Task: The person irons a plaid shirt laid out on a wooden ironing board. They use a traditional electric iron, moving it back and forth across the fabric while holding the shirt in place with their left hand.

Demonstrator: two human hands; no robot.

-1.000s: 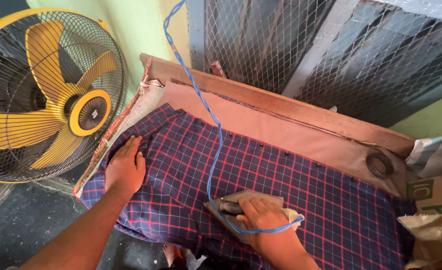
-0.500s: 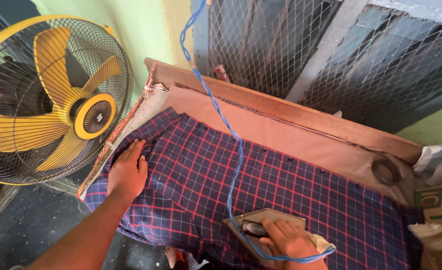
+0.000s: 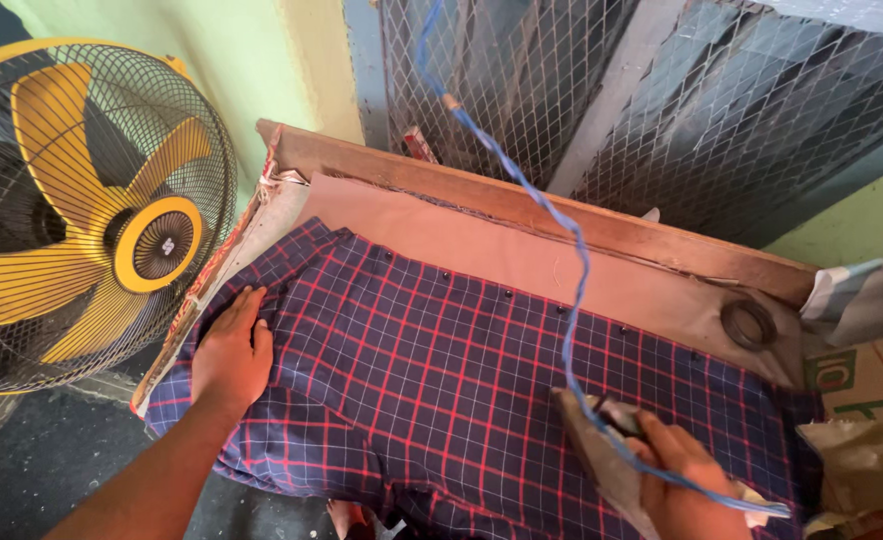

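Left hand (image 3: 230, 352) lies flat, fingers spread, on the navy-and-red checked shirt (image 3: 442, 380) — right hand (image 3: 684, 480) grips the metal iron (image 3: 607, 455); a printed brown cardboard box (image 3: 862, 380) sits beside the desk (image 3: 482, 235).

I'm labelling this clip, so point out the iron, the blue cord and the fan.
iron (image 3: 594, 448), head view, on its tilted soleplate.
blue cord (image 3: 574, 300), head view, mid-length above the shirt.
fan (image 3: 150, 244), head view, on its yellow hub.

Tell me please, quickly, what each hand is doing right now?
Left hand: open, flat on the shirt.
Right hand: closed on the iron.
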